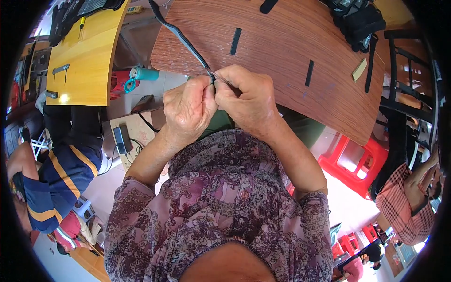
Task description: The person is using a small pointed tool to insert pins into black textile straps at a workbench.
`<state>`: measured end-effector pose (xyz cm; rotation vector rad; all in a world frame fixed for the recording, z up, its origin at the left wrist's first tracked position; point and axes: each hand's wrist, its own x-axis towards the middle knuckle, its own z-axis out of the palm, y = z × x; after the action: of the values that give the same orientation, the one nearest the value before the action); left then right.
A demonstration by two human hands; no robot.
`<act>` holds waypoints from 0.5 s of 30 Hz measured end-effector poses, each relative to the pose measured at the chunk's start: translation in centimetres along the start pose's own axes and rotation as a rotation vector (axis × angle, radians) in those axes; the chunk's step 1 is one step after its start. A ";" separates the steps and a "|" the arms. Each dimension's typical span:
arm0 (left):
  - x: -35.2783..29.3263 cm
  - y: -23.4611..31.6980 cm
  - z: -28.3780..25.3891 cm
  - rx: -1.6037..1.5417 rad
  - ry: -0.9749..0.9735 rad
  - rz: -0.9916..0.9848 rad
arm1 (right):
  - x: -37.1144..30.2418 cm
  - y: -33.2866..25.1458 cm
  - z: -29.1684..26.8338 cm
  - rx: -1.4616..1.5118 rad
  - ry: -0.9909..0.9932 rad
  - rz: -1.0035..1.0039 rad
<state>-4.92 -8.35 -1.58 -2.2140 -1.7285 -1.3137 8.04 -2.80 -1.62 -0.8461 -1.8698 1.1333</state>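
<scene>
A long black strap [181, 37] runs from the far left of the brown wooden table [277, 61] down to my hands. My left hand [188, 110] and my right hand [246, 101] meet at the table's near edge. Both pinch the strap's near end, fingers closed tight around it. A small thin piece, maybe metal, shows between my fingertips; I cannot tell what it is. Two short black strips [236, 41] [309, 73] lie flat on the table beyond my hands.
A heap of black straps [357, 21] sits at the table's far right. A yellow table [82, 56] stands to the left, with a seated person in a blue striped shirt [61, 174] below it. A red plastic stool [357, 162] and another person in a checked shirt [404, 197] are right.
</scene>
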 end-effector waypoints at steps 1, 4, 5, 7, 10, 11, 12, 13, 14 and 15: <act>0.0 0.0 0.0 0.000 0.000 -0.001 | 0.1 0.0 0.1 0.007 0.042 -0.017; -0.1 0.1 0.2 -0.026 0.018 -0.003 | 0.2 0.0 0.1 -0.007 0.059 -0.030; -0.1 0.1 0.2 -0.020 0.021 -0.005 | 0.2 0.0 0.1 -0.008 0.059 -0.029; -0.2 0.1 0.2 -0.012 0.025 -0.008 | 0.3 0.0 0.2 -0.026 0.085 -0.030; -0.4 0.0 0.4 -0.033 0.029 -0.029 | 0.1 0.2 0.1 -0.023 0.080 -0.058; -0.6 -0.3 0.6 -0.070 0.033 -0.049 | 0.1 0.2 0.1 -0.025 0.080 -0.058; -0.6 -0.4 0.7 -0.105 0.036 -0.070 | 0.0 0.2 0.2 -0.027 0.100 -0.036; -0.6 -0.1 0.4 -0.106 0.036 -0.070 | 0.0 0.1 0.3 -0.029 0.119 -0.015; -0.3 0.3 -0.1 -0.414 -0.014 -0.410 | 0.0 0.0 0.3 -0.030 0.118 -0.015; -0.2 0.6 -0.5 -0.719 -0.065 -0.750 | 0.0 -0.2 0.4 -0.001 0.108 0.004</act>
<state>-4.77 -8.97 -1.08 -1.8955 -2.5627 -2.3457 7.66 -3.05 -1.54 -0.8947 -1.7811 1.0686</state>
